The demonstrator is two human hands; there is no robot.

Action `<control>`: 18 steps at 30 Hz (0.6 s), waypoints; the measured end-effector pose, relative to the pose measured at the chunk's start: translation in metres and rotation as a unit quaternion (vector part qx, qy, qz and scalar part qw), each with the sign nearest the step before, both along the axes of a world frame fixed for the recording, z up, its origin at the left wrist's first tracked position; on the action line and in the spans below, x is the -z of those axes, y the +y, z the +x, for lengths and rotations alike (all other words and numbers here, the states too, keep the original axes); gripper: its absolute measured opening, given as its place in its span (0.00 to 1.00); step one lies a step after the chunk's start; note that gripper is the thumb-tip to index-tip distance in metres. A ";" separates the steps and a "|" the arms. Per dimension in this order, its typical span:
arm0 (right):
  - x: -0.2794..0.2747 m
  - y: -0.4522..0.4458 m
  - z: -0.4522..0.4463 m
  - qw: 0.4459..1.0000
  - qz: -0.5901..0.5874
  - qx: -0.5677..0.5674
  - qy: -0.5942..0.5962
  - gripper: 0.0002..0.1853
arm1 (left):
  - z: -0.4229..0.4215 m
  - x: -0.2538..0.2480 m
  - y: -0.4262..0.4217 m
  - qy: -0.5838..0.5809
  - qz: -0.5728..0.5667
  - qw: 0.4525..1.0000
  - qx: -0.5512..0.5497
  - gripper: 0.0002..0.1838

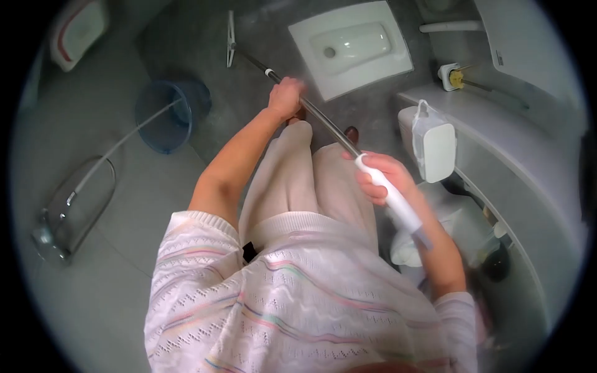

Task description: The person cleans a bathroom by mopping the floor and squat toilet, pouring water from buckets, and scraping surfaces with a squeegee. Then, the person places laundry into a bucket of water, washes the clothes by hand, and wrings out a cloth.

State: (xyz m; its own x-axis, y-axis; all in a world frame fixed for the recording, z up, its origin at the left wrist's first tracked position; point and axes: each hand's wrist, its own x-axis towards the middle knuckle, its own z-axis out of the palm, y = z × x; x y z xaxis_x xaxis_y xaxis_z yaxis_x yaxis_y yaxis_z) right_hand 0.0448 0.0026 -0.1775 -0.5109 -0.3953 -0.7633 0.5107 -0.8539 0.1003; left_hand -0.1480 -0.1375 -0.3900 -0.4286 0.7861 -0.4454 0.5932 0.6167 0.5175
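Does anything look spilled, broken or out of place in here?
Nothing plainly stands out. The toilet looks unbroken, the bucket shows no visible damage, and the left hand and right hand hold the pole. Whether the floor is wet, I can't tell.

On the floor (149, 214) we see a bucket (163, 135) at ten o'clock, a toilet (342, 76) set in at one, and a squeegee head (231, 38), seemingly touching, at eleven.

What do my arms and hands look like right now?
Your left hand and right hand are bare, without gloves, and your forearms are uncovered. The left sleeve is short white knit with openwork, thin pastel stripes and a ribbed cuff; the right sleeve is white too, partly blurred.
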 end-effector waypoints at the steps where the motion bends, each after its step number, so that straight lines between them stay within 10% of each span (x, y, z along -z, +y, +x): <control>1: 0.011 -0.005 0.001 0.993 -0.093 0.075 -0.010 0.17 | -0.005 0.007 0.003 -0.003 -0.001 1.000 0.025 0.15; 12: -0.132 -0.018 0.118 0.952 0.005 0.264 -0.156 0.23 | 0.154 -0.065 0.098 -0.161 0.078 0.945 0.275 0.09; 18: -0.112 -0.050 0.163 0.968 -0.037 0.217 -0.122 0.23 | 0.158 -0.070 0.036 -0.072 0.056 0.964 0.251 0.13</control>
